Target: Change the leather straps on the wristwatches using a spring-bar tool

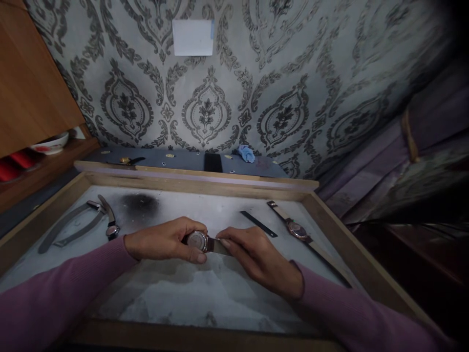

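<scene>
The left hand pinches the round silver watch, with the thumb below it and a finger curled over its top. The right hand has its thumb and first finger pressed together on the watch's brown strap. A thin shiny bit shows by those fingertips, but it is too small to tell what it is. The hands are near each other but do not touch. Both arms have purple sleeves.

Now use the round silver watch as the middle of a clock. A small watch with a dark strap lies at 9 o'clock. Just beside it, farther out, is a tool with two long grey handles. A black smudge is at 10 o'clock. A flat black strip lies between 2 and 3 o'clock, and a bigger watch lies stretched out at 3 o'clock.

All of these are inside a big wooden frame with a whitish bottom. Past its far edge, a flat black thing is at 12 o'clock and a crumpled blue thing is at 1 o'clock. A bowl sits on a shelf at 10 o'clock. Higher up at 12 o'clock, a white card is on the swirly wall.
</scene>
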